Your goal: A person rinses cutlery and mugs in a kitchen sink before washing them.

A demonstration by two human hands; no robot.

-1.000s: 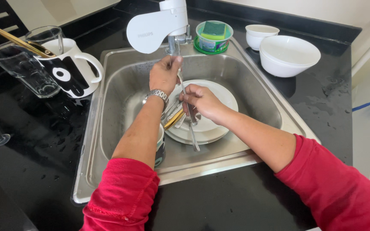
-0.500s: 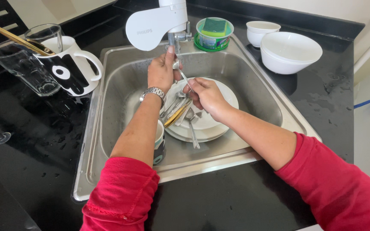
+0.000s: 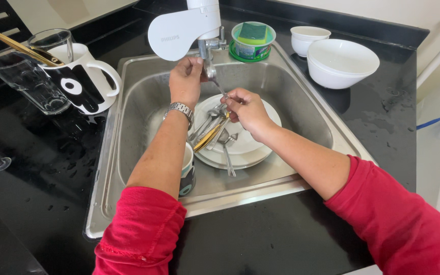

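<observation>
Left hand (image 3: 185, 77) fingers pinch spoon (image 3: 216, 84) under faucet (image 3: 207, 38); right hand (image 3: 245, 108) fingers clamped on cutlery bundle (image 3: 212, 130) over plates (image 3: 240, 147) in sink (image 3: 138, 97).

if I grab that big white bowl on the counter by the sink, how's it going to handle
The big white bowl looks like glazed ceramic, so probably stiff, fairly heavy for its size and breakable if knocked against the small white bowl close beside it. Water drops dot the black counter nearby, so its smooth surface may be slippery. Its wide, low shape should resist tipping.
</observation>
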